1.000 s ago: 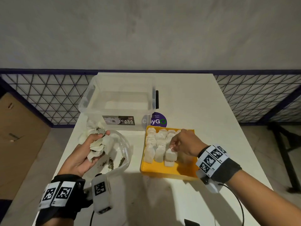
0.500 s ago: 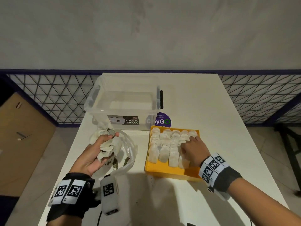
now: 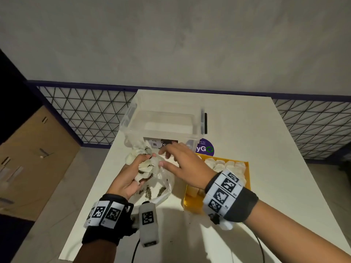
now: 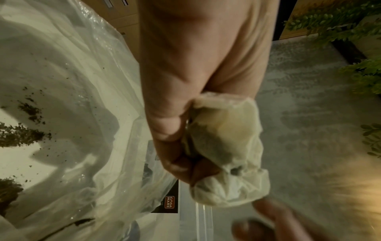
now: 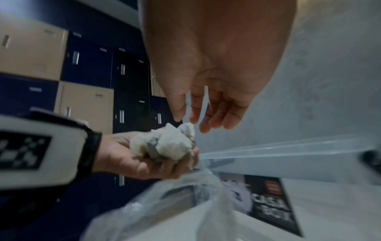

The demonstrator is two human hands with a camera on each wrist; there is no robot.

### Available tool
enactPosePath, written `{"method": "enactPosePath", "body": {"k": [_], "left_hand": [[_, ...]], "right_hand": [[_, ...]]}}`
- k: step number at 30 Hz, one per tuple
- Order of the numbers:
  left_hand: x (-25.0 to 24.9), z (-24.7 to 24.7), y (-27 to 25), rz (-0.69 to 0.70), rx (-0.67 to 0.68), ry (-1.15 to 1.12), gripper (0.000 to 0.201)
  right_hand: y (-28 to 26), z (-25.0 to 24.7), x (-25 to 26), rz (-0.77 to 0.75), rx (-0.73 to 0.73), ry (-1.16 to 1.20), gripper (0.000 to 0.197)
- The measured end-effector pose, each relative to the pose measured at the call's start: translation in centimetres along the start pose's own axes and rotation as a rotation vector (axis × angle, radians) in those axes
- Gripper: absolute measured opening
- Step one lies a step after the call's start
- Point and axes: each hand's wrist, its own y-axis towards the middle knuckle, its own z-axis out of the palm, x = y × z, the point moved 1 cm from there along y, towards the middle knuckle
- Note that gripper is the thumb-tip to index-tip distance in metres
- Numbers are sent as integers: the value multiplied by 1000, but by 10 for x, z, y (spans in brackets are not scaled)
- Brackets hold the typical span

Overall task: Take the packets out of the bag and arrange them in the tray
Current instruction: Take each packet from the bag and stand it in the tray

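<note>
My left hand grips a bunch of white packets above the clear plastic bag, which lies on the table with dark crumbs inside. The left wrist view shows the packets bulging out of my fist. My right hand hovers just right of the bunch, fingers spread and holding nothing; its fingertips sit right above the packets. The yellow tray at the right holds rows of white packets, partly hidden behind my right wrist.
A clear plastic storage box stands behind the bag and tray. A purple round sticker lies by the tray's far edge. The white table ends at a mesh railing behind. Cabinets stand to the left.
My right hand has left the tray and moved left to the packets in my left hand. The left hand has kept its hold on the bunch.
</note>
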Motion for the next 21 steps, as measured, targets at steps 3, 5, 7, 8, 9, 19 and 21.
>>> {"method": "enactPosePath", "body": {"k": [3,5,7,8,9,19,21], "left_hand": [[-2,0,-2,4,-2,18,11],[-3,-2,-1,-5,16,-14,17],[-3,-5,0,-20,20,-53,14],[-4,-7,1,-31,28,-82,11],[-4,-9,2,-42,44,-107,11],[-5,-11,11,-36,90,-151,18],[-7,-10,11,-39,90,-137,20]], "right_hand": [[18,12,7,14,67,98,30],[23,15,5,28,80,110,25],[24,16,1,71,63,173,20],[24,16,-2,103,48,228,18],[24,15,-5,135,30,293,17],[22,1,-17,244,-2,663,27],[23,2,-19,287,-1,718,27]]}}
